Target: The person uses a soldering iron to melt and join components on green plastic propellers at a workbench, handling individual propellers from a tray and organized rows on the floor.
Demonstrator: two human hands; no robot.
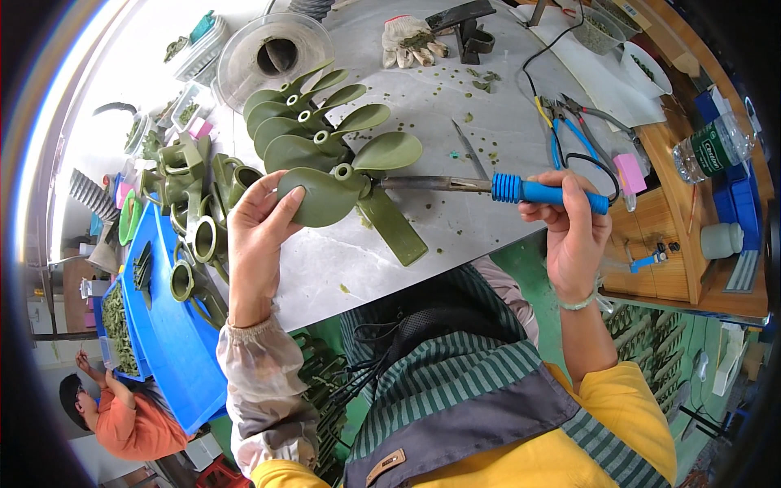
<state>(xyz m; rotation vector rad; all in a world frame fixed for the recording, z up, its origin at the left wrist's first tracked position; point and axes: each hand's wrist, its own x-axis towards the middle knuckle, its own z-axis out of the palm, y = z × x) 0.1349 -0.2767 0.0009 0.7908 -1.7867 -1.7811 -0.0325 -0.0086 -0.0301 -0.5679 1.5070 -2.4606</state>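
Observation:
My left hand (260, 224) pinches a rounded blade of the nearest olive-green propeller (325, 199) between thumb and fingers. This propeller is the front one of several in a row (305, 118) receding up the table, with a flat green bar (394, 224) sticking out below its hub. In my right hand (574, 236) is a soldering iron (439, 184), gripped by its blue handle. The iron lies nearly level, its metal end pointing left and reaching the propeller beside the hub. Whether the tip touches the bar or the blade is hard to tell.
Blue-handled pliers (556, 134), a pointed blade tool (469, 149) and a work glove (411, 42) lie on the grey tabletop (480, 220). Green cast-like parts (207, 240) crowd the left, beside a blue tray (175, 325). A plastic bottle (709, 150) stands right. A person in orange (138, 423) sits far left.

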